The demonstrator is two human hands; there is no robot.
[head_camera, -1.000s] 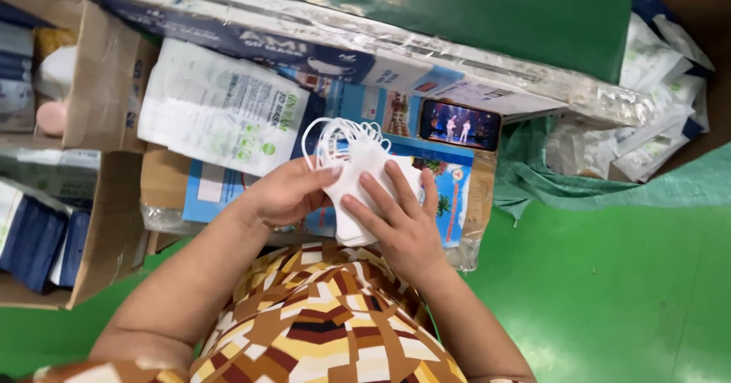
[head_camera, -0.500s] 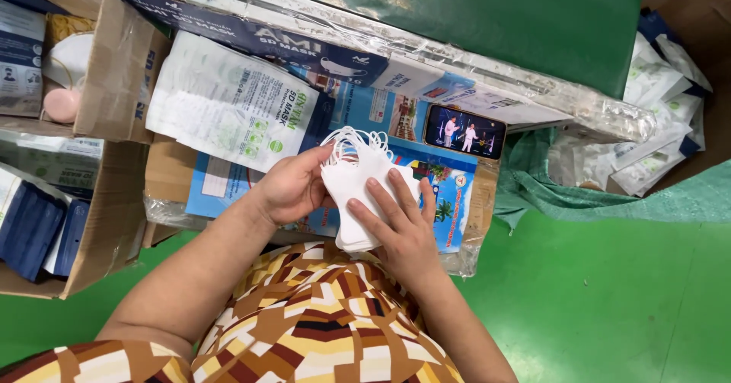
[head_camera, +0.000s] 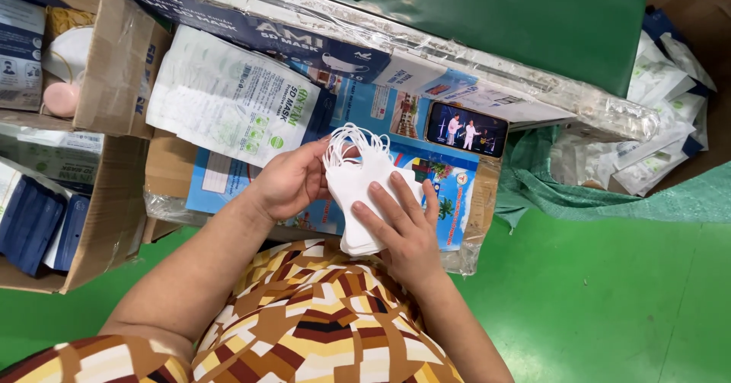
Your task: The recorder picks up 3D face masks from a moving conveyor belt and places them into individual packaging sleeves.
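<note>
Stack of white folded fabric face masks with thin elastic ear loops point(head_camera: 364, 193) is held between both hands, above the cluttered surface with its colourful printed sheet under clear plastic point(head_camera: 449, 189). Left hand point(head_camera: 293, 179) is curled around the stack's left edge, thumb near the loops; fingers are closed on it. Right hand point(head_camera: 403, 227) is laid flat over the lower front of the stack, fingers spread, pressing rather than pinching.

Judged light, soft and floppy; layers likely to slide over each other and fan out. Loops at the top are loose and look prone to snagging. Best taken by the flat sides near the middle, squeezed across the whole stack, not by the loops.

Nearby: white printed bag of masks point(head_camera: 228, 97) just left of the hands, smartphone with lit screen point(head_camera: 466, 129) to the upper right, open cardboard box point(head_camera: 114, 63) further left.
</note>
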